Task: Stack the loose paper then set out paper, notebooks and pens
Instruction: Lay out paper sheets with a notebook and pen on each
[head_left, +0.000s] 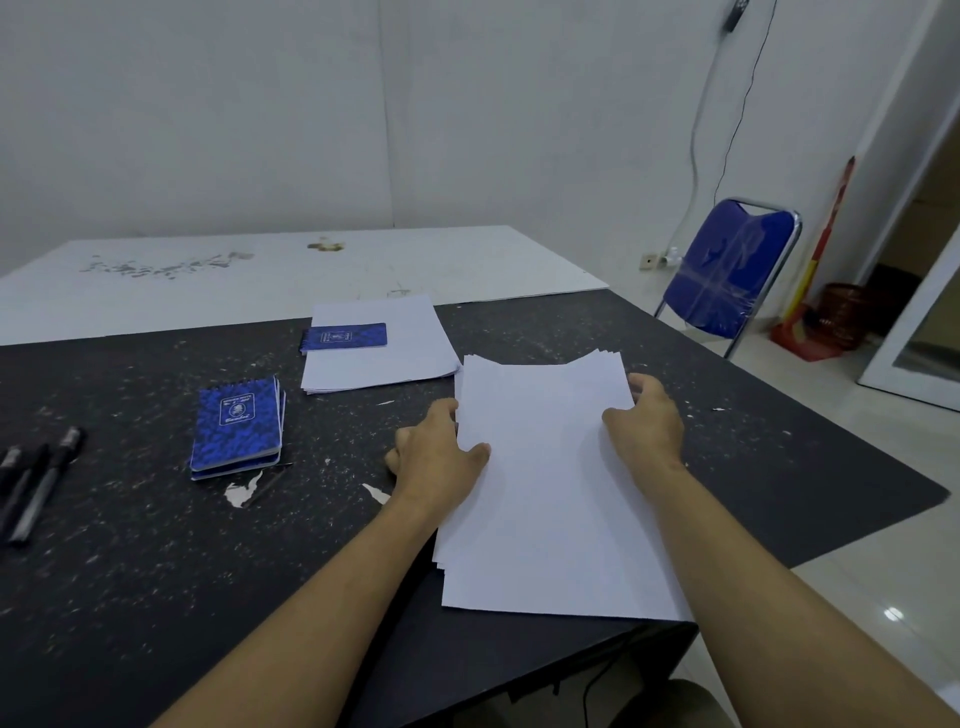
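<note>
Left hand (441, 452) and right hand (644, 421) pinch opposite side edges of a slightly fanned stack of white paper sheets (550, 509), thumbs on top; the stack lies at the speckled black tabletop's (130, 571) near right corner.

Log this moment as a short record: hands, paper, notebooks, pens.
left hand: grips left edge of near paper stack
right hand: grips its right edge
near paper stack: sheets uneven, at near edge of table
far paper stack: one blue notebook lying on it
notebook pile: on table, left of the hands
pens: black, far left of table
</note>
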